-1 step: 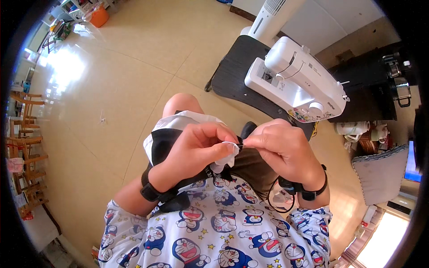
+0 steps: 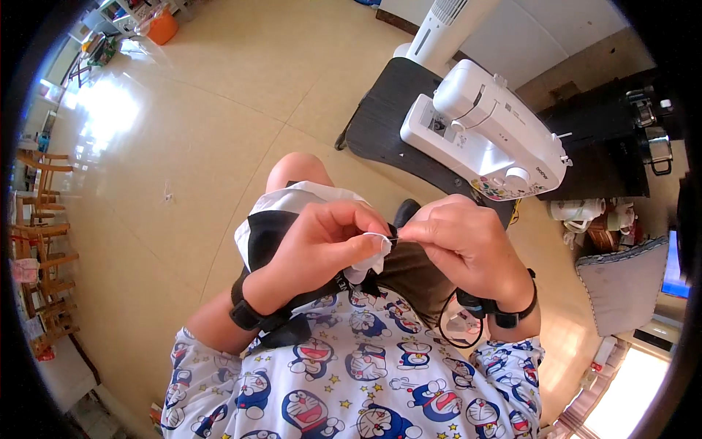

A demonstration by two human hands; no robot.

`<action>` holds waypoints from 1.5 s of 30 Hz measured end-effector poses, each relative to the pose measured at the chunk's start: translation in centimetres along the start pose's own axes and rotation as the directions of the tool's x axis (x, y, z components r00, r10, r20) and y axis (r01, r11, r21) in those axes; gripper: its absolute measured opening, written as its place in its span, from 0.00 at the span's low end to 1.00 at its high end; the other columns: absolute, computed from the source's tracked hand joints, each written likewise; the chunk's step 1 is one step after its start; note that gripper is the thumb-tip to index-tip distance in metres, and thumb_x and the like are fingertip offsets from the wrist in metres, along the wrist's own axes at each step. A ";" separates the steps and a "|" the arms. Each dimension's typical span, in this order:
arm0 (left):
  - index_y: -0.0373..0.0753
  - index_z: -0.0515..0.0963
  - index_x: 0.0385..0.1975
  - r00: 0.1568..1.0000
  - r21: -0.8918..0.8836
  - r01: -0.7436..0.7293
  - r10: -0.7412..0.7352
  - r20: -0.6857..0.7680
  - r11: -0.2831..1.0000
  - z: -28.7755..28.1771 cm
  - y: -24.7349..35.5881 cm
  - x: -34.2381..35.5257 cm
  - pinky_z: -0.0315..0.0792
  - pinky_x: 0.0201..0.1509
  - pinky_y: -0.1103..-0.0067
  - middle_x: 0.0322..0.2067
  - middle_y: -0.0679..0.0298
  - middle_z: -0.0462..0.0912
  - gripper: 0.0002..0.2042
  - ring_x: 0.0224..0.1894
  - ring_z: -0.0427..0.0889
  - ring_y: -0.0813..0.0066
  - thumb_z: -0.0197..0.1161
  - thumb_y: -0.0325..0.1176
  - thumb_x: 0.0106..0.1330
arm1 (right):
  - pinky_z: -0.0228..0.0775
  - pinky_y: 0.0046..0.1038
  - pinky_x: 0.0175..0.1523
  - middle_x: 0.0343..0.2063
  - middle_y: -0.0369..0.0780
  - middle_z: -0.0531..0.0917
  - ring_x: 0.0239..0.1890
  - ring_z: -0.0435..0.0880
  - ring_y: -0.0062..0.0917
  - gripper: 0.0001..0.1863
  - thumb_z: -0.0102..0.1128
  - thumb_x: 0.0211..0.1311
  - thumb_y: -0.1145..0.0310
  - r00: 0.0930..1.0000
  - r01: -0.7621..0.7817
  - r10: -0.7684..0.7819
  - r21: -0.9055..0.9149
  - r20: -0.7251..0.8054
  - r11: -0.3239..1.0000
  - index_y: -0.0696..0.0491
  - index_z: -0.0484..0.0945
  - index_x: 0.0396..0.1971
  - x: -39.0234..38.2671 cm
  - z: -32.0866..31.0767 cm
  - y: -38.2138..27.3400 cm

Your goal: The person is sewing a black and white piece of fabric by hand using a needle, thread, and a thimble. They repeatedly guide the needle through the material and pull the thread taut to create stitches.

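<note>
White and black cloth [image 2: 269,233] lies across my lap, and one edge of it is bunched up between my hands. My left hand [image 2: 325,238] is closed on that edge, with thumb and index finger pinching a white fold just below a small dark piece. From the right, my right hand [image 2: 464,245] pinches a thin sewing needle [image 2: 393,238] between thumb and index finger. The needle's short visible length meets the cloth at the left fingertips. Any thread is too fine to make out. Black straps circle both wrists.
Ahead to the right, a white sewing machine [image 2: 490,135] stands on a small black table [image 2: 380,110]. A white tower-shaped appliance [image 2: 442,33] rises behind it. A grey padded chair [image 2: 621,285] is at the right, wooden chairs [image 2: 44,212] at the far left, and tiled floor [image 2: 205,139] between.
</note>
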State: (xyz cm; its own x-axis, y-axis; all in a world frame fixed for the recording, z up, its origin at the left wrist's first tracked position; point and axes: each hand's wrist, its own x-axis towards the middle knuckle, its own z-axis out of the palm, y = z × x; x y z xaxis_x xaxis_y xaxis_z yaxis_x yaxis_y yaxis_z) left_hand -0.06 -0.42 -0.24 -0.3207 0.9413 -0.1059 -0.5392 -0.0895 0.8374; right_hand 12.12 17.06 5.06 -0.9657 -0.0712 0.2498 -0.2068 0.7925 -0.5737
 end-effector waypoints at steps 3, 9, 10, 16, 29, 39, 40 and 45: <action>0.31 0.74 0.31 1.000 0.012 0.018 -0.018 0.015 1.000 0.0 -0.1 -0.1 0.68 0.35 0.89 0.33 0.66 0.77 0.04 0.33 0.74 0.86 0.57 0.24 0.59 | 0.67 0.28 0.41 0.25 0.40 0.79 0.32 0.79 0.32 0.12 0.56 0.41 0.81 0.980 -0.134 0.127 0.031 0.155 0.991 0.54 0.79 0.29 0.2 -1.0 -0.6; 0.31 0.74 0.31 0.999 0.059 -0.001 -0.001 0.032 0.998 0.1 -0.1 0.1 0.67 0.33 0.90 0.30 0.69 0.76 0.03 0.31 0.73 0.88 0.57 0.24 0.59 | 0.67 0.28 0.41 0.26 0.39 0.80 0.33 0.79 0.32 0.11 0.56 0.41 0.81 0.968 -0.181 0.156 0.119 0.195 0.976 0.54 0.79 0.29 0.4 -1.1 0.0; 0.31 0.74 0.31 1.000 0.060 0.001 -0.003 0.028 0.998 0.1 0.0 0.1 0.67 0.33 0.90 0.30 0.69 0.75 0.03 0.31 0.73 0.88 0.57 0.24 0.59 | 0.67 0.28 0.41 0.26 0.39 0.80 0.33 0.79 0.32 0.11 0.56 0.41 0.81 0.968 -0.181 0.156 0.120 0.196 0.976 0.54 0.79 0.29 0.4 -1.0 0.0; 0.32 0.74 0.31 0.998 0.089 -0.012 0.007 0.056 0.996 -0.1 -0.1 0.2 0.67 0.32 0.90 0.30 0.69 0.75 0.03 0.31 0.73 0.89 0.56 0.25 0.60 | 0.67 0.28 0.42 0.25 0.39 0.79 0.33 0.79 0.31 0.10 0.57 0.43 0.79 0.986 -0.133 0.117 0.139 0.120 0.981 0.53 0.79 0.29 0.6 -0.5 -0.3; 0.32 0.73 0.32 0.998 0.058 -0.033 0.030 0.055 0.998 0.0 -0.4 0.0 0.67 0.32 0.90 0.30 0.70 0.75 0.06 0.30 0.73 0.89 0.56 0.28 0.62 | 0.65 0.28 0.33 0.22 0.39 0.77 0.28 0.77 0.32 0.10 0.57 0.43 0.79 0.996 -0.067 0.061 0.097 0.064 0.993 0.53 0.78 0.30 0.5 -0.8 -0.6; 0.32 0.74 0.33 0.997 0.102 -0.018 0.009 0.081 0.995 0.0 -0.1 0.1 0.68 0.35 0.89 0.31 0.69 0.75 0.07 0.33 0.73 0.87 0.57 0.30 0.62 | 0.61 0.29 0.22 0.17 0.36 0.74 0.20 0.75 0.29 0.13 0.57 0.41 0.76 1.000 0.009 -0.010 0.059 0.016 0.998 0.49 0.78 0.31 0.1 -0.4 0.3; 0.31 0.74 0.34 0.997 0.099 -0.019 0.011 0.081 0.995 0.0 -0.1 0.1 0.68 0.36 0.89 0.32 0.68 0.75 0.08 0.33 0.73 0.86 0.57 0.30 0.62 | 0.61 0.29 0.22 0.17 0.36 0.74 0.20 0.75 0.29 0.13 0.57 0.41 0.76 1.000 0.010 -0.011 0.059 0.016 0.998 0.49 0.78 0.31 0.1 -0.6 0.2; 0.31 0.75 0.34 0.997 0.122 -0.046 0.039 0.059 0.991 0.1 -0.1 0.1 0.69 0.37 0.88 0.32 0.67 0.76 0.07 0.34 0.74 0.86 0.59 0.28 0.60 | 0.62 0.28 0.22 0.18 0.35 0.76 0.21 0.77 0.28 0.13 0.57 0.41 0.76 1.000 0.006 -0.007 0.013 0.019 1.000 0.49 0.78 0.31 0.2 -0.5 0.1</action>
State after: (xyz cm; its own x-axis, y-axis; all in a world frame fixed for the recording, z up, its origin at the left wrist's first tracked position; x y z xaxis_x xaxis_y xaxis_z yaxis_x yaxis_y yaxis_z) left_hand 0.07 -0.28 -0.31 -0.2953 0.9545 -0.0412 -0.4247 -0.0926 0.9006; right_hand 12.01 17.45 5.45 -0.9671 -0.0879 0.2386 -0.2150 0.7839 -0.5824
